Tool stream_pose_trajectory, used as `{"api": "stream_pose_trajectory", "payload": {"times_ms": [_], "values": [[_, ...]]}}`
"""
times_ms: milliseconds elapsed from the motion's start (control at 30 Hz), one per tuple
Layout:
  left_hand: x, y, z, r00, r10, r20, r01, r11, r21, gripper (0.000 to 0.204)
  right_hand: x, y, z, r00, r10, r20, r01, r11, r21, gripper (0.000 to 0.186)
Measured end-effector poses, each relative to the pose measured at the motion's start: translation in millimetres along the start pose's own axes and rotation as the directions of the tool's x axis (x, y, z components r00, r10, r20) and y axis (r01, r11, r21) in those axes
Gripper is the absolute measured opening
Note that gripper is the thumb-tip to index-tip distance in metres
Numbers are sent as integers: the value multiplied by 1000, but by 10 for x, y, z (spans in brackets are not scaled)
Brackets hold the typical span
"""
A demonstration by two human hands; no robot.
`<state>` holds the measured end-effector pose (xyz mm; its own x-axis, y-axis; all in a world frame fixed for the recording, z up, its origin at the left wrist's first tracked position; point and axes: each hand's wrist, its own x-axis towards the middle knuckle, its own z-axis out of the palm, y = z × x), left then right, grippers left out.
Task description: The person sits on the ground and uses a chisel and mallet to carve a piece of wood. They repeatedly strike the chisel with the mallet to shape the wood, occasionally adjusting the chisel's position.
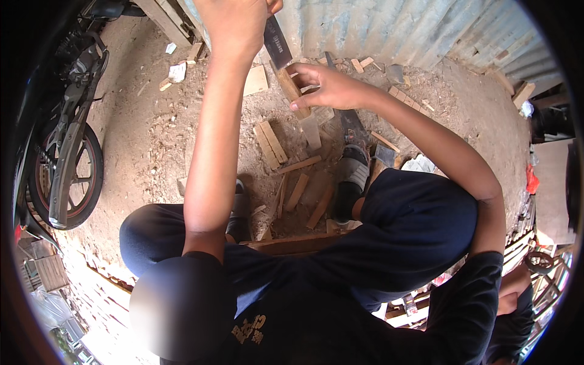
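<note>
At the top edge my left hand [237, 30] is closed, partly cut off by the picture's edge. A dark flat blade [277, 44] with pale printing slants down from it; any handle is out of sight. The blade's lower end meets the top of a short wooden block [288, 86]. My right hand [331, 88] pinches this block between thumb and fingers, above the ground. A greyish flat piece [311, 132] shows just below the block. Whether it belongs to the blade or lies apart, I cannot tell.
Cut wood pieces [270, 145] and shavings litter the dirt ground between my feet. A wooden board [286, 245] lies before my seat. Corrugated metal sheeting [371, 30] stands ahead. A motorcycle [67, 152] is at the left, and another person [514, 304] sits at the lower right.
</note>
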<state>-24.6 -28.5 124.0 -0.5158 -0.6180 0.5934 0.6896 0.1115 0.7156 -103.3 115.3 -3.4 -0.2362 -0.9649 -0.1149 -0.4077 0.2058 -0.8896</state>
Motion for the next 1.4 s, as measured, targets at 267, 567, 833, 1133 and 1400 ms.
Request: {"api": "stream_pose_trajectory", "payload": {"times_ms": [267,567,833,1133,1400], "values": [[-5,23,44,998,17,-60,-15,1000,26,34,16,75,-38,998,23,-60,-26,999,-38,74],[-5,-73,0,996,81,33,-79,994,-70,38,0,82,-88,993,75,-92,-84,992,-94,73],[8,-28,-23,965,-96,243,142,973,-181,46,-20,68,-119,997,72,-26,-72,997,0,74],[-129,-413,-146,919,-254,302,332,912,-243,51,-55,112,-179,996,82,-36,-80,995,53,66],[-126,-533,-133,881,-301,364,424,844,-330,58,-110,127,-207,998,52,-42,-51,998,34,64]]}}
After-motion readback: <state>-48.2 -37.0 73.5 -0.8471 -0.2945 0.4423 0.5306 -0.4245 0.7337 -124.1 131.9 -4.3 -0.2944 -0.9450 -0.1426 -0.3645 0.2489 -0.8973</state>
